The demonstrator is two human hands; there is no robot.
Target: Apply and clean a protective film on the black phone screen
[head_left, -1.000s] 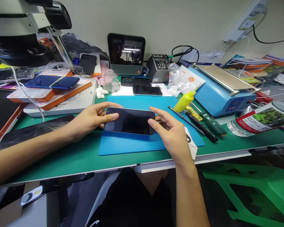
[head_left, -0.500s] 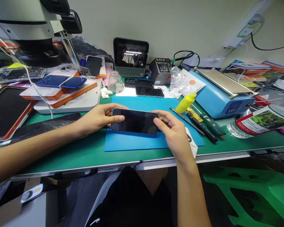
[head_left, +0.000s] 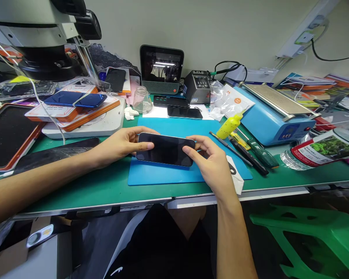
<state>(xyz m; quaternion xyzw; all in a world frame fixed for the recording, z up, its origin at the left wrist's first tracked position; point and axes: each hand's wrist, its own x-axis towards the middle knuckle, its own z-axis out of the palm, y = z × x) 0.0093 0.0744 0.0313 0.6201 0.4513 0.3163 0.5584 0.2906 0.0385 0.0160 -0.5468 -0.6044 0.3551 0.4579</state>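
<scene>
A: In the head view, near the middle of the frame, the left hand (head_left: 120,145) and the right hand (head_left: 213,166) pinch the short ends of a dark phone (head_left: 165,149), thumb over the glass and fingers behind the far edge. What could go wrong?

B: The grip is narrow and only at the ends, so the phone could slip and drop onto the blue mat (head_left: 163,176) below it. It sits low over the mat; whether its underside touches, the view does not show. A thumb pressing hard could also smear the screen.

A: Anything close enough to matter?

B: Right of centre, a yellow squeeze bottle (head_left: 229,126) and screwdrivers (head_left: 251,153) lie just beside the mat; a swing of the right wrist could knock them.

A: And the phone itself?

B: Long side running left to right, screen up and unlit, glossy black with rounded corners and a pale rim. No crack shows, though reflections hide fine detail.
</scene>
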